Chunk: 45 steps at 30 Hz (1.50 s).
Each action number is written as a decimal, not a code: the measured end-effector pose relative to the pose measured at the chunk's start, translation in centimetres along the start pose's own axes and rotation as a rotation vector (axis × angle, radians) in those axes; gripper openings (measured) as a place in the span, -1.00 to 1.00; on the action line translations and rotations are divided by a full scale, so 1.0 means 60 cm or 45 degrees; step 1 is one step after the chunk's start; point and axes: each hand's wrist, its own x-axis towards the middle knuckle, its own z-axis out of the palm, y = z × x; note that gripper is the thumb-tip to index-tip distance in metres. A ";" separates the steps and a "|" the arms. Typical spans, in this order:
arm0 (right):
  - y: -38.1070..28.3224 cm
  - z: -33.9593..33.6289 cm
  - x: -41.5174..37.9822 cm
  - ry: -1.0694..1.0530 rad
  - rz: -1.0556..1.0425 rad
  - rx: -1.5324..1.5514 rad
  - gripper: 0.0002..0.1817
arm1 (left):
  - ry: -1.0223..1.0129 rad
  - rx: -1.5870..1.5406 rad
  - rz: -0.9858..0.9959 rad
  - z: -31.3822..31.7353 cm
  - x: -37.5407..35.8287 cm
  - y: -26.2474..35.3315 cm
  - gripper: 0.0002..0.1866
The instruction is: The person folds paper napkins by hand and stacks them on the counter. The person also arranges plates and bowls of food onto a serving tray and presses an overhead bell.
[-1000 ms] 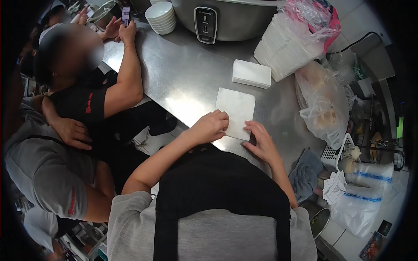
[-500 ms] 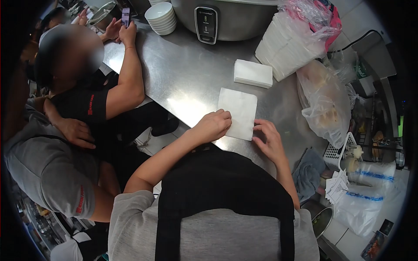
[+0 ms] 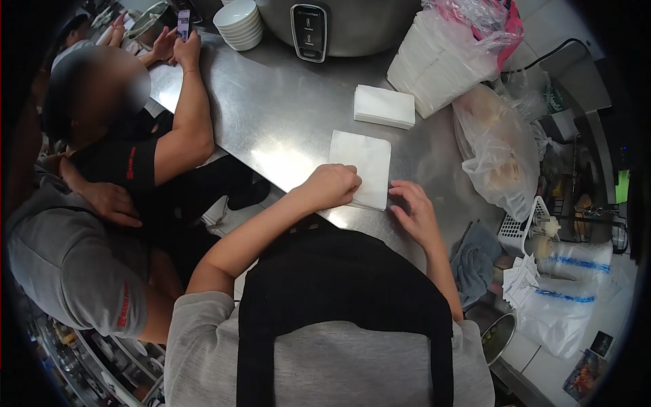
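Note:
A square white paper napkin (image 3: 366,152) lies flat on the steel counter in front of me. My left hand (image 3: 332,184) is closed at its left side, fingers curled down against the paper; the fingertips are hidden. Just off the napkin's right edge is my right hand (image 3: 415,211), its thumb and fingers apart and nothing between them. Farther back on the counter rests a neat stack of folded white napkins (image 3: 384,106).
At the back are a large rice cooker (image 3: 339,30) and stacked white bowls (image 3: 239,26). A napkin pack (image 3: 441,57), a plastic bag (image 3: 498,149) and a blue-grey cloth (image 3: 475,264) are on the right. Two people are at my left; one holds a phone (image 3: 184,24).
My left hand's fingers have curled in more over the napkin. My right hand has come slightly away from the napkin's right edge. The whole view has shifted a little.

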 end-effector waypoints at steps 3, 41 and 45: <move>-0.010 0.022 0.007 0.043 -0.107 -0.091 -0.69 | -0.097 -0.153 -0.062 -0.018 0.002 -0.009 -0.93; 0.078 0.089 0.125 0.399 0.511 0.000 -0.73 | 0.409 -0.367 -0.611 0.008 0.009 -0.046 -0.21; 0.081 0.086 0.124 0.404 0.461 -0.042 -0.73 | 0.422 -0.308 -0.569 0.009 0.010 -0.045 -0.23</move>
